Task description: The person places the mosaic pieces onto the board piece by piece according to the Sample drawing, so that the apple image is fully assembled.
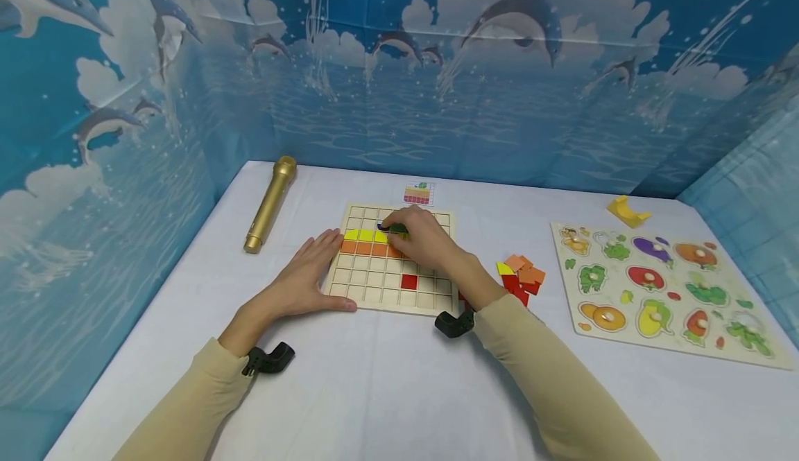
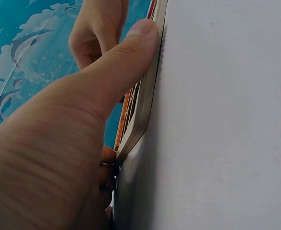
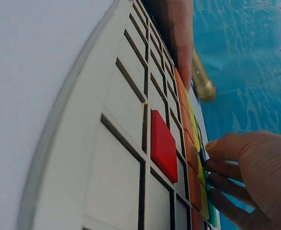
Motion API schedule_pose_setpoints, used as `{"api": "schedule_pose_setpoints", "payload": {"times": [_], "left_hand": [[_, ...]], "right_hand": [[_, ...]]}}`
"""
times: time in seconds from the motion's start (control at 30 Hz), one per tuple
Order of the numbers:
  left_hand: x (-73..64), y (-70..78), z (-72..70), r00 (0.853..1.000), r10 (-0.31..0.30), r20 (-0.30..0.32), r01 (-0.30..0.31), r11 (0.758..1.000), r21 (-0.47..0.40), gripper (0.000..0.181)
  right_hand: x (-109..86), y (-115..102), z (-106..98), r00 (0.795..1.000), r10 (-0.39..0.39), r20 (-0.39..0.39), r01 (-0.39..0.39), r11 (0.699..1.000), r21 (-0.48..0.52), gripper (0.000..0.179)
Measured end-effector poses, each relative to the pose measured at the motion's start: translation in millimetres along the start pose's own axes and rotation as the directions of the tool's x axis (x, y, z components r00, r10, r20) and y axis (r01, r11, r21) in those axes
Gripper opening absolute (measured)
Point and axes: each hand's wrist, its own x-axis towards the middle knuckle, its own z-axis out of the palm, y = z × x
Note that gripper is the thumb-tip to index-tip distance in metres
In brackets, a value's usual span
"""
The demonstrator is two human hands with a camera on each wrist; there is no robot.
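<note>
A wooden grid board (image 1: pixel 374 296) lies on the white table, with a row of yellow tiles (image 1: pixel 366 236), a row of orange tiles (image 1: pixel 363 247) below it and one red tile (image 1: pixel 408 281) nearer me. My left hand (image 1: pixel 306 277) rests along the board's left side, its fingers extended and thumb (image 2: pixel 135 45) against the near edge. Over the upper part of the board, my right hand (image 1: pixel 424 236) pinches a small dark blue tile (image 3: pixel 202 157) between thumb and fingers. Green tiles (image 3: pixel 212 211) show beneath those fingers, partly hidden by the hand.
Loose orange, red and yellow tiles (image 1: pixel 521 277) lie in a pile right of the board. A pattern card (image 1: pixel 419 193) sits behind it. A gold microphone (image 1: pixel 270 204) lies at the left, a vegetable puzzle board (image 1: pixel 671 294) and a yellow piece (image 1: pixel 628 212) at the right.
</note>
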Motion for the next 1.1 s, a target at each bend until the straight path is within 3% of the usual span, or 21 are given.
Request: {"api": "schedule_pose_setpoints", "payload": {"times": [0.7,0.87,1.1], "left_hand": [[2.0,2.0,-0.2,1.0,-0.016,0.012,0.015,1.0,0.012,0.133],[1.9,2.7,-0.1,1.0,-0.022,0.008,0.022,1.0,0.011,0.134],[1.0,2.2,0.8,1.0,-0.023,0.005,0.023,1.0,0.009,0.135]], "right_hand": [[-3.9,-3.3,2.2,0.999,0.037,-0.022,-0.037,0.999,-0.029,0.028],[-14.9,2.6,-9.3,0.997,0.06,-0.049,-0.06,0.998,0.001,0.028],[-45.4,21.2,-32.5,0.991,0.115,-0.073,-0.111,0.993,0.048,0.029]]}}
